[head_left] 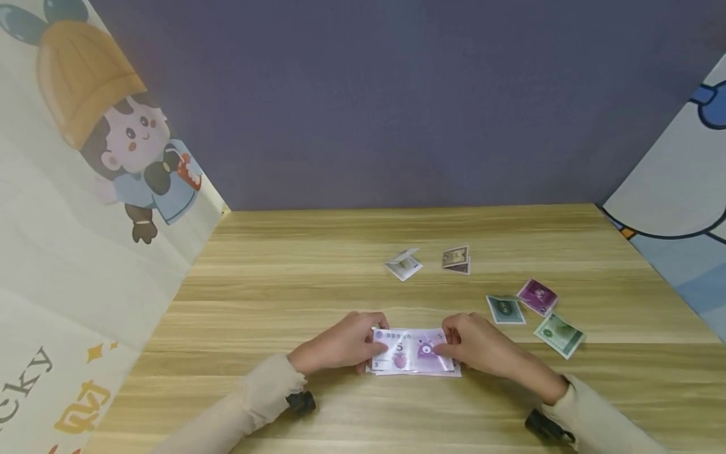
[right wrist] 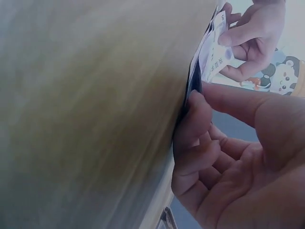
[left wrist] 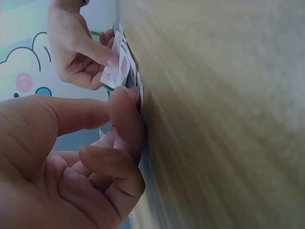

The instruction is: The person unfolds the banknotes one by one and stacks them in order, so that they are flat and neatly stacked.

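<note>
A small stack of purple play banknotes [head_left: 413, 353], the top one printed with a 5, lies low over the wooden table between both hands. My left hand [head_left: 351, 343] pinches the stack's left end, thumb on top and fingers curled beneath. At the right end my right hand [head_left: 482, 345] pinches the same notes, its thumb over the printed figure. The right wrist view shows the top note [right wrist: 217, 50] bowed up a little, with a gap above the notes under it. In the left wrist view, the near fingers [left wrist: 125, 119] hide part of the stack.
Folded play notes lie beyond and to the right on the table [head_left: 272, 271]: a pale one [head_left: 404, 267], a brown one [head_left: 456, 258], a teal one [head_left: 506, 310], a magenta one [head_left: 537, 297] and a green one [head_left: 559, 335]. A dark panel [head_left: 363, 107] rises behind, with printed walls on both sides.
</note>
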Motion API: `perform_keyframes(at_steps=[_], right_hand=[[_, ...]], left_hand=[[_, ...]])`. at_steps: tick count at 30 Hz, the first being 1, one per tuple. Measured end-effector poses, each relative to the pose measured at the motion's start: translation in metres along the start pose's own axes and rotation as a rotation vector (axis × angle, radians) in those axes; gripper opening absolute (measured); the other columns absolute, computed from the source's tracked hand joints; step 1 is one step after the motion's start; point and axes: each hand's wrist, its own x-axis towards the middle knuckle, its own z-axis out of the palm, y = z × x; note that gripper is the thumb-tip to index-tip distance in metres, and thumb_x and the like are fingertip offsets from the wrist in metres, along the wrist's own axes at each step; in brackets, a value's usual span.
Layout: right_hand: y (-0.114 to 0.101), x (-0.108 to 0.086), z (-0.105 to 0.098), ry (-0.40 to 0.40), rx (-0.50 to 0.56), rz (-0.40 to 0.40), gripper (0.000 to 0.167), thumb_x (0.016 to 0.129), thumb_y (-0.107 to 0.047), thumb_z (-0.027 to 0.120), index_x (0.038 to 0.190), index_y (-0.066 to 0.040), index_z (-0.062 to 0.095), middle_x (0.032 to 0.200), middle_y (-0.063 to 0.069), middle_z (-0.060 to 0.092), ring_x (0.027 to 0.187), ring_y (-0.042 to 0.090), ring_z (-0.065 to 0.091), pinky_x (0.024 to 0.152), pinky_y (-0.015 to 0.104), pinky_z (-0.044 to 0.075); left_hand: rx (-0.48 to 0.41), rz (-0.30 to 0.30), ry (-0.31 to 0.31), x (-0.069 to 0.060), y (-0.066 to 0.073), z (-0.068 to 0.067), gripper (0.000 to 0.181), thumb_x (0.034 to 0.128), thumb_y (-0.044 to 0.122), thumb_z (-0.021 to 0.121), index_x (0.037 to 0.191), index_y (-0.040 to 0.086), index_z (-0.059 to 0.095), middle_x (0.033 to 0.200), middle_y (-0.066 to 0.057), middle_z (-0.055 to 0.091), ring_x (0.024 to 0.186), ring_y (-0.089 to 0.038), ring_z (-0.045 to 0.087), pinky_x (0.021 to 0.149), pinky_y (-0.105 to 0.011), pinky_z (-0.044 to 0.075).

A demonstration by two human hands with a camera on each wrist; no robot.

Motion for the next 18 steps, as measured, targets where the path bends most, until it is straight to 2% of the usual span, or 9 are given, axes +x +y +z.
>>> perform_keyframes(at_steps=[7,11,14,18], right_hand=[[-0.0026,0.0012,0.0004,0.005,-0.052,0.032,0.037,0.083,-0.027,0.080,0.064,-0.017,0.051,0.055,-0.008,0.044,0.048,0.004,0.038,0.043,0.019,0.031],[-0.0039,0.0014,0.0004,0.008,-0.056,0.067,0.038,0.084,-0.030,0.080,0.063,-0.017,0.051,0.055,-0.007,0.046,0.048,0.006,0.039,0.043,0.019,0.030],[-0.0042,0.0016,0.0006,0.005,-0.057,0.101,0.039,0.084,-0.033,0.080,0.064,-0.017,0.051,0.055,-0.006,0.047,0.047,0.007,0.039,0.042,0.019,0.028],[-0.0041,0.0011,0.0004,-0.001,-0.061,0.105,0.040,0.084,-0.035,0.079,0.063,-0.017,0.051,0.055,-0.006,0.046,0.048,0.007,0.039,0.042,0.019,0.027]], left_hand=[[0.082,-0.003,0.028,0.0017,0.0001,0.0010,0.017,0.0938,0.009,0.068,0.109,0.007,0.061,0.059,-0.002,0.062,0.036,-0.012,0.053,0.034,-0.026,0.047],[0.198,0.015,0.058,0.0041,0.0011,-0.0005,0.018,0.0926,0.014,0.070,0.108,0.007,0.063,0.066,0.004,0.062,0.042,-0.008,0.053,0.037,-0.023,0.046],[0.316,0.027,0.078,0.0054,0.0022,-0.0017,0.022,0.0907,0.020,0.073,0.107,0.009,0.064,0.074,0.009,0.062,0.050,-0.004,0.052,0.043,-0.021,0.046],[0.378,0.017,0.083,0.0046,0.0027,-0.0015,0.030,0.0896,0.027,0.074,0.112,0.010,0.063,0.074,0.008,0.061,0.051,-0.005,0.050,0.046,-0.022,0.044]])
